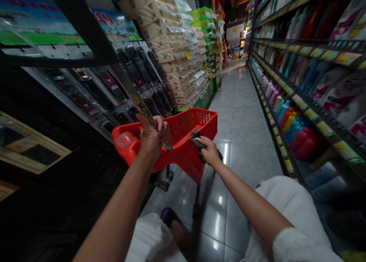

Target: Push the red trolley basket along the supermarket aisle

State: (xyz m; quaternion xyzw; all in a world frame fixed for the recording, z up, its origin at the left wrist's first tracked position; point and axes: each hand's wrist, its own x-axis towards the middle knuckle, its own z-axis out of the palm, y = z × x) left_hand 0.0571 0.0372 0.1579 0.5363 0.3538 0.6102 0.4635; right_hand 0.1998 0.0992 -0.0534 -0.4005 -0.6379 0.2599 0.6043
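Note:
My left hand [153,136] is closed around a long, narrow, flat metal strip [140,104]. It slants from the dark display frame at upper left down over the red shopping cart [183,161]. The strip's lower end shows below my fist, in front of the cart's side; I cannot tell if they touch. A bunched dark grey cloth [197,140] is gripped in my right hand [210,152], beside the cart's near right side. The cart's basket has perforated walls and stands on wheels between my arms and the left display.
Packaged dark items [137,64] hang on the left display. Stacked cartons [171,52] rise behind the cart. Shelves of bottles [303,128] line the right side. Grey floor tiles [243,121] run down the aisle. My slippered foot [171,218] is beneath the cart.

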